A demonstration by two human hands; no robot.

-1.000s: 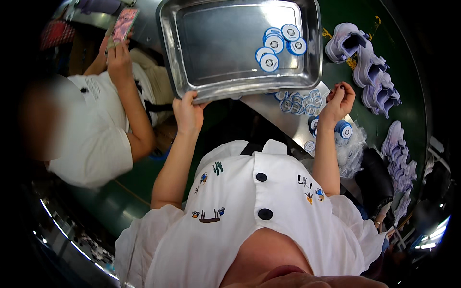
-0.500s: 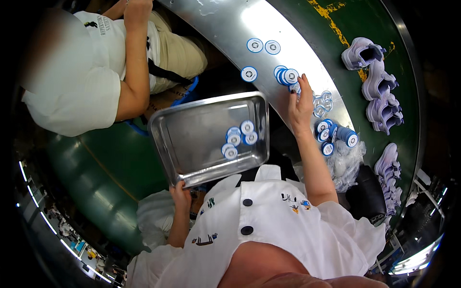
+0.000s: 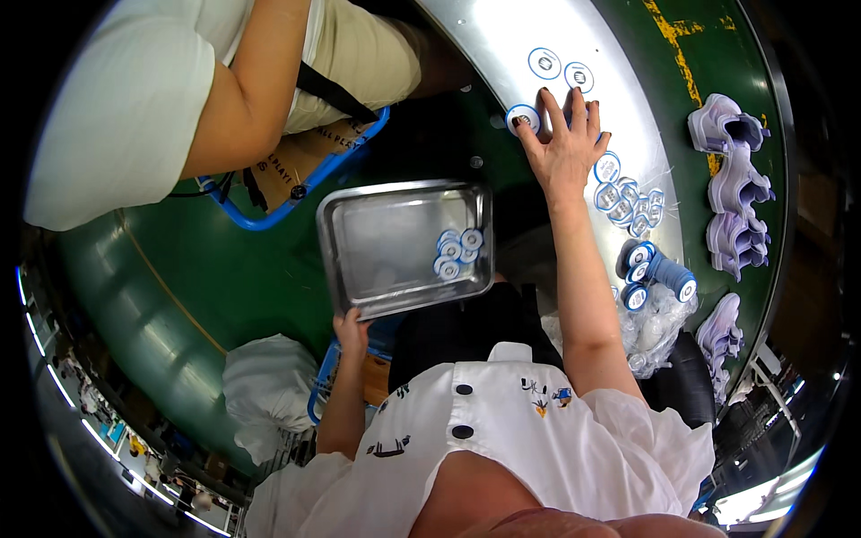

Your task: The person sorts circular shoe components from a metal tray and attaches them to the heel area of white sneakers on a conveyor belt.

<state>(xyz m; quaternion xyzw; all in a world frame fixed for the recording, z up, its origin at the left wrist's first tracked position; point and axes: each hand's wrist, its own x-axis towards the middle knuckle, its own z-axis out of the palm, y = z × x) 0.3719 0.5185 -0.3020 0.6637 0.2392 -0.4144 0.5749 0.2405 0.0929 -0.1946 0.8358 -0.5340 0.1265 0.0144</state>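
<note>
My left hand [image 3: 352, 334] is closed on the near left corner of a shallow metal tray [image 3: 404, 307]. Inside the tray, toward its right side, lies a small cluster of round white discs with blue rims [image 3: 450, 251]. Over the metal table my right hand [image 3: 565, 148] has its fingers spread. Its thumb reaches a single disc [image 3: 520, 115], and a fingertip meets another disc [image 3: 579, 79]. Some blue shows beside the fingers; what lies under the palm is hidden. One more disc [image 3: 544, 63] sits just beyond the fingertips.
Clear, blue-rimmed round pieces [image 3: 628, 202] and blue stacks [image 3: 668, 271] lie right of my forearm, by crumpled plastic [image 3: 655, 332]. Lilac shoes [image 3: 735, 188] line the green surface beyond the curved metal table [image 3: 619, 54]. A seated co-worker [image 3: 242, 99] is at left, near a blue-framed crate [image 3: 287, 202].
My right hand has moved from beside the disc stack to over it, fingers spreading across the nearby discs. The whole view has shifted, and the tray appears lower and more level.
</note>
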